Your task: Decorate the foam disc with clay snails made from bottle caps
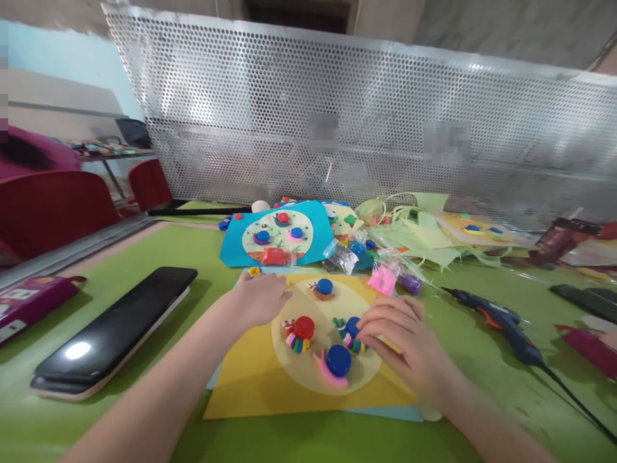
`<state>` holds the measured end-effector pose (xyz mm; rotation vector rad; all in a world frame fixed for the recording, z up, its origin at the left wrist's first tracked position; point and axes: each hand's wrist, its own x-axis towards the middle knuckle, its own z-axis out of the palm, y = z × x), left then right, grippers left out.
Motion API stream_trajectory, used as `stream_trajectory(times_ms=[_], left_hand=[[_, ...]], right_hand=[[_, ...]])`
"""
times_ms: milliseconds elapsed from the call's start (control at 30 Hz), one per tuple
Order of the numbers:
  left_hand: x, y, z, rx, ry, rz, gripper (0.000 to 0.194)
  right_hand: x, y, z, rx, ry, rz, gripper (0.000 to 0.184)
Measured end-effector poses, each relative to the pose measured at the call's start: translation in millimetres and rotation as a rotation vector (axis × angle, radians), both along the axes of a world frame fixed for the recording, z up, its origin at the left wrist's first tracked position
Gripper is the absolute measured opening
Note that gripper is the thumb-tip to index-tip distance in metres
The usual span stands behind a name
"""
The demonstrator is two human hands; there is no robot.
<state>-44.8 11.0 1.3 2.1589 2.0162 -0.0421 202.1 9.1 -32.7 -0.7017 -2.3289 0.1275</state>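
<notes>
Green tabletop [289, 444] lay nearest. Beside the right hand [405, 341], fingers half-curled, a round blue plastic cap [353, 326] seemed light, best rim-pinched; the left hand [258, 299] curled, both holds unclear.

left forearm [178, 366]: reaching forward and inward | left hand [263, 299]: back up, fingers curled, turned rightward | right forearm [475, 411]: slanting inward | right hand [398, 334]: back up, fingers loosely bent leftward, thumb lower, slightly apart

Apparently a craft workshop, green table [216, 440], glue gun [501, 325], coloured paper [241, 386], perforated metal screen [270, 83]
</notes>
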Motion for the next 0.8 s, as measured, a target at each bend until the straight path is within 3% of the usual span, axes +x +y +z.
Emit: stream_trajectory(times_ms=[100, 233, 367, 467, 567, 700, 800], left_hand=[[7.7, -1.2, 3.5, 0.139, -0.046, -0.075, 0.031], [23.7, -7.5, 11.6, 0.327, -0.147, -0.243, 0.027], [34.6, -16.7, 12.2, 0.700, -0.349, -0.433, 0.022], [39.6, -23.2, 9.0, 0.901, -0.505, -0.489, 0.030], [45.4, -29.6, 6.8, 0.899, -0.641, -0.466, 0.036], [57.9, -36.7, 4.6, 0.834, -0.796, -0.423, 0.027], [67.7, -39.8, 1.9, 0.838, -0.870, -0.403, 0.028]], right_hand=[[0.9, 4.8, 4.3, -0.079, 0.120, -0.020, 0.017], [-2.6, 9.1, 20.6, -0.329, 0.286, 0.006, 0.021], [-15.7, 12.3, 45.7, -0.542, 0.389, 0.024, 0.025], [-26.0, 16.2, 50.9, -0.707, 0.502, 0.125, 0.028], [-29.8, 16.7, 38.5, -0.954, 0.637, 0.274, 0.027], [-27.4, 7.1, 20.5, -1.342, 0.744, 0.433, 0.029], [-26.8, -2.3, 18.3, -1.495, 0.711, 0.561, 0.035]])
